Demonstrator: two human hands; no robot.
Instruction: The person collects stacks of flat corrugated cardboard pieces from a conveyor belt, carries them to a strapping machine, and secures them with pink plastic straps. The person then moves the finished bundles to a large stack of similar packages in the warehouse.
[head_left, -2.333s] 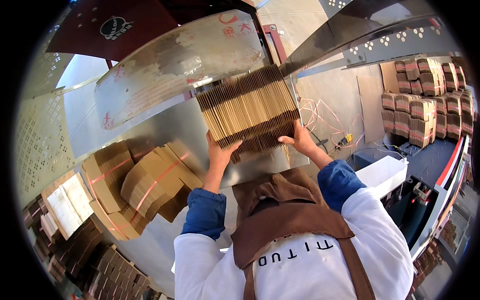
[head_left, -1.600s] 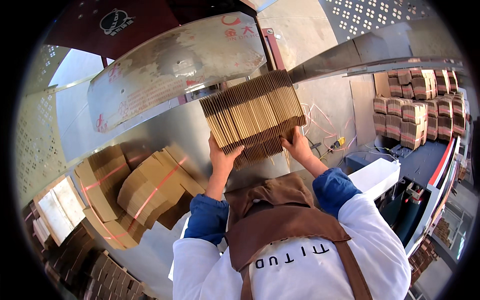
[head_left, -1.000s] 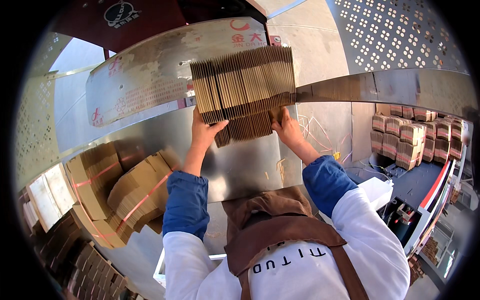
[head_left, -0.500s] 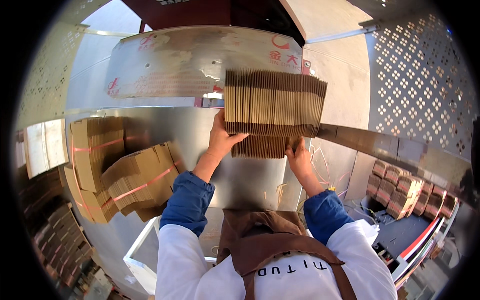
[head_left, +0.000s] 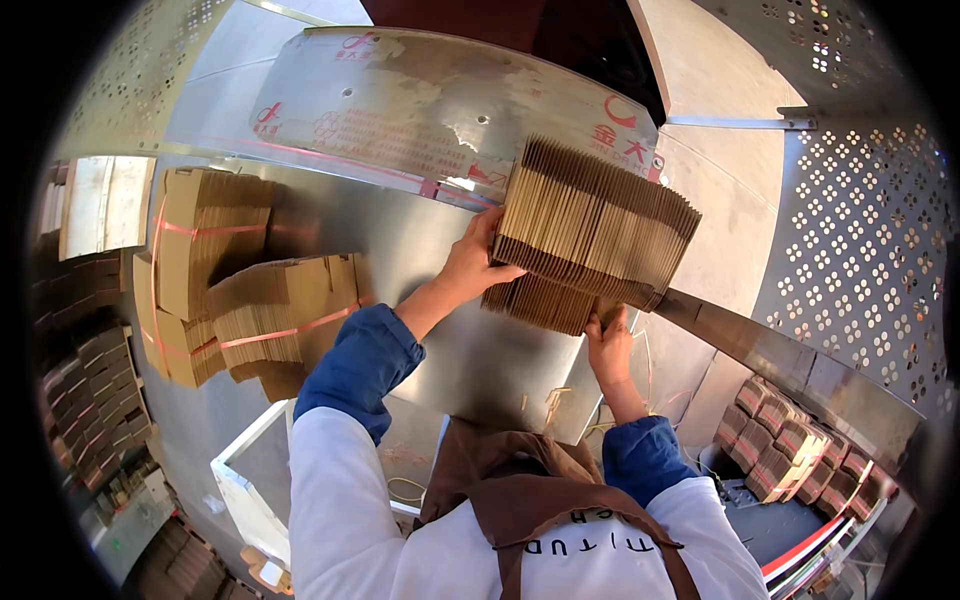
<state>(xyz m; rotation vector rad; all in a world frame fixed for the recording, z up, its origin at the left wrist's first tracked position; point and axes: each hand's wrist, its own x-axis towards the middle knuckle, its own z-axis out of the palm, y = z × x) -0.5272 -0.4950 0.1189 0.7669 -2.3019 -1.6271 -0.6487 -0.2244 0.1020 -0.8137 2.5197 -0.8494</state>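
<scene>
At metal tabletop w/ strapped bundles, 9 o'clock. Clamping cardboard stack, 2 o'clock, btwn L hand + R hand.

The person wears a loose white long-sleeved top with black block lettering across the chest; a brown cloth bib apron with a curved upper edge and narrow brown shoulder straps; wrinkled blue fabric sleeve ends around both forearms.
</scene>
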